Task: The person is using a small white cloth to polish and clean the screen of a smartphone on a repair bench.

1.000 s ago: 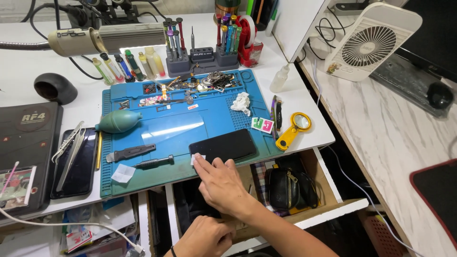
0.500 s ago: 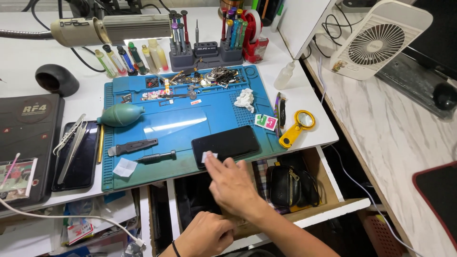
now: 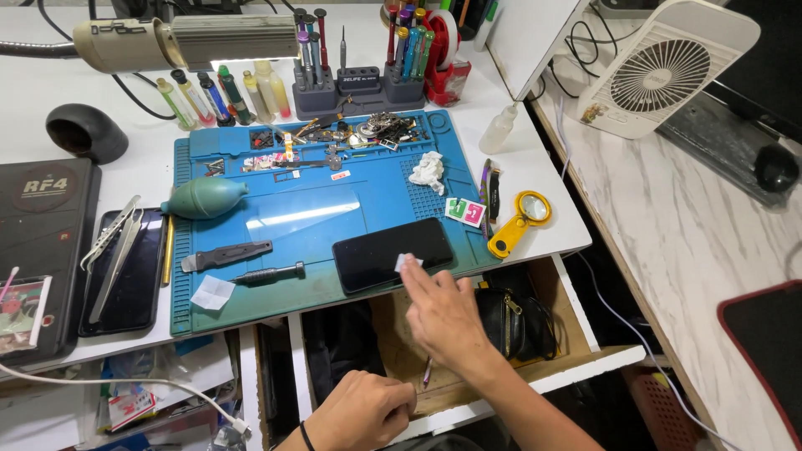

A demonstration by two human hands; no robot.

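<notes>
**Repair bench, seen from above**

Blue work mat (image 3: 251, 292). Black phone (image 3: 380, 250), screen up, at the mat's near edge. Right hand (image 3: 443, 313) presses small white wipe (image 3: 407, 261) on phone. Left hand (image 3: 363, 409), curled, by open drawer (image 3: 585, 367). Teal air blower (image 3: 205, 199); yellow magnifier (image 3: 520, 219).

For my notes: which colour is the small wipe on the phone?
White; the wipe under the right hand shows best in the head view.

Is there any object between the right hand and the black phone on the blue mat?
Only a small white wipe under the fingertips of the right hand, pressed onto the black phone. Nothing else visible intervenes.
</notes>
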